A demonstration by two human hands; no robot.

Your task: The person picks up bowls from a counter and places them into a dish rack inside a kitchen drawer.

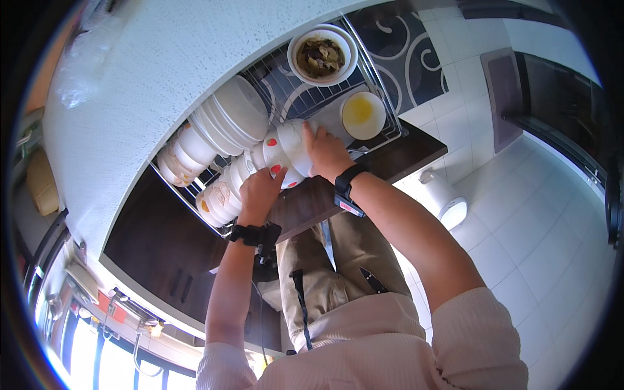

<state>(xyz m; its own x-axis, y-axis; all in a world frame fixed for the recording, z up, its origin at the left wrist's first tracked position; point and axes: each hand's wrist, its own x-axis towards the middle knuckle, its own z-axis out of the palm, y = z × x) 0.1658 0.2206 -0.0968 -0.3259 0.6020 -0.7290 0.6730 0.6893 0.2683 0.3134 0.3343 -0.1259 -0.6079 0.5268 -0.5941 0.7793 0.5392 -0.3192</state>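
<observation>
A pull-out wire dish rack (pixel 374 63) lies below me, holding rows of white bowls. My right hand (pixel 327 152) is closed around a white bowl (pixel 298 146) at the right end of the front row, its fingers over the rim side. My left hand (pixel 263 191) rests against the bowls with strawberry prints (pixel 273 153), thumb and fingers touching them; whether it grips one is not plain. Further left in that row stand more bowls with orange and brown prints (pixel 214 202). Behind them, larger white bowls (pixel 239 109) lean on edge.
At the rack's back sits a white bowl of dried leafy pieces (pixel 319 56). A white bowl with a yellow inside (pixel 363 115) stands at the right. The pale countertop (pixel 161 58) overhangs the drawer; its dark wooden front (pixel 336 190) is before my body. A white bin (pixel 441 200) stands on the tiled floor.
</observation>
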